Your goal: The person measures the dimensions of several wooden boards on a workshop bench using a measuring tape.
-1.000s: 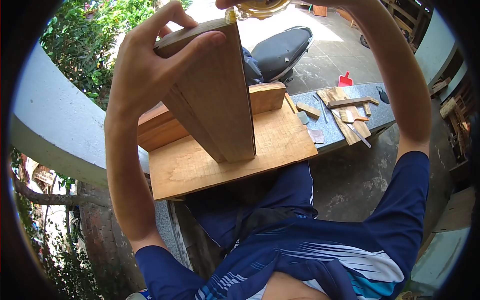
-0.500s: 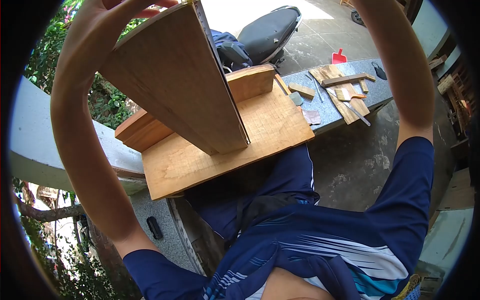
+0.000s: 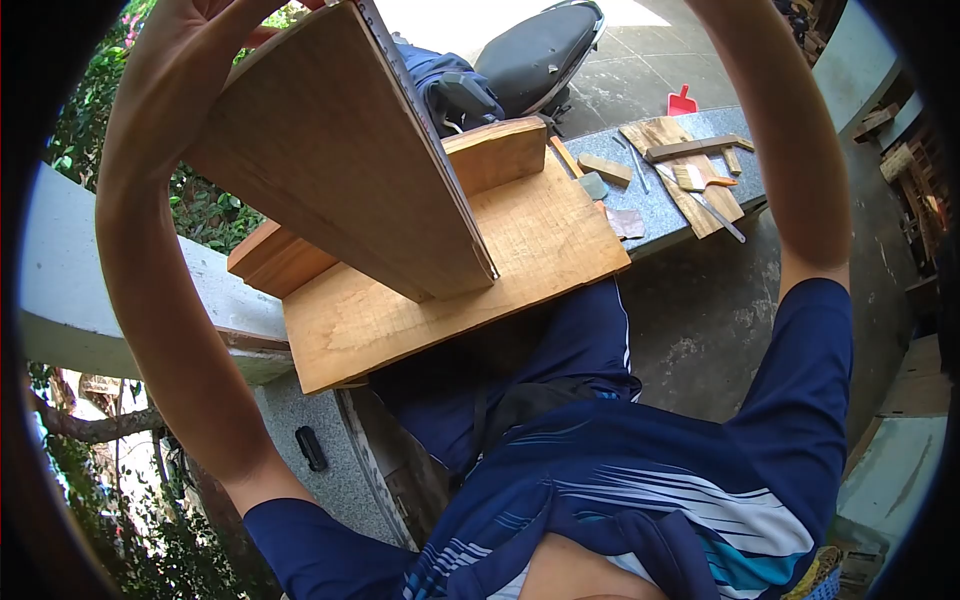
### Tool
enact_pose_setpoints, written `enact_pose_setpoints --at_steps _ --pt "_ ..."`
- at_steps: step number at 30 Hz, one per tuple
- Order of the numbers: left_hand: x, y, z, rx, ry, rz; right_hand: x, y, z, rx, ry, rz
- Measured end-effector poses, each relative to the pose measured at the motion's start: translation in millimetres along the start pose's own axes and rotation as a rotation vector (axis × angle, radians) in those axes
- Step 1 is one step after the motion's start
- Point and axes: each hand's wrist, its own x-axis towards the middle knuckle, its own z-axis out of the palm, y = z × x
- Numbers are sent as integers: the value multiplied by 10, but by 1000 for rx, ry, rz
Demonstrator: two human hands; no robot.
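A wide wooden board [image 3: 350, 170] stands on end, leaning, on a lighter wooden plank [image 3: 560, 230]. My left hand [image 3: 215, 45] is at the standing board's upper left, its fingers closed over the edge and partly cut off by the frame. Along the board's right edge runs a thin, dark strip with small marks [image 3: 425, 140]; its kind does not show. Shorter wooden blocks [image 3: 500, 157] rise along the plank's far side. My right forearm [image 3: 800, 150] reaches up past the top of the frame, so my right hand is out of sight.
To the right, a stone bench [image 3: 650, 220] holds a paintbrush [image 3: 700, 179], a scrap board [image 3: 665, 135], wood pieces and slim tools. A red dustpan [image 3: 682, 102] and a motorbike seat [image 3: 540, 60] are beyond. A black case [image 3: 311, 449] lies at lower left.
The top of the standing board has shifted left along with my left hand, its foot staying on the plank. My right forearm has moved slightly left. The view has shifted a little.
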Motion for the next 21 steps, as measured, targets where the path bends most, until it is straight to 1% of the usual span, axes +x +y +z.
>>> enact_pose_setpoints --at_steps 2,3,4,5,6,7,8,10,12,14,15,16,19,21 --pt "-11 -34 13 -20 -9 93 -322 60 -48 106 166 105" --pt "7 -112 18 -15 -25 194 -560 123 -43 159 245 195" --pt "10 -128 12 -11 -32 238 -851 202 4 191 289 296" --pt "13 -144 5 -8 -38 282 -1187 266 103 197 267 425" --pt "2 -126 2 -9 -45 266 -1569 289 265 169 200 566" --pt "-4 -105 8 4 -39 260 -1927 314 458 42 29 665" --pt "-10 -85 15 18 -33 253 -2235 323 634 21 -192 707" --pt "-12 -68 48 26 -15 228 -2819 332 971 57 -441 686" --pt "27 -124 19 -47 -23 152 -2995 227 1191 173 -392 730" --pt "76 -213 -36 -101 -55 100 -3044 207 1287 89 -488 693" --pt "104 -239 -53 -97 -70 105 -3044 211 1318 43 -536 668" --pt "111 -244 -67 -81 -70 114 -3071 203 1377 27 -551 693" --pt "66 -122 -29 -11 -53 144 -3110 126 1472 -30 -542 695" --pt "26 -11 -12 67 -57 176 -3184 116 1540 -33 -473 722"
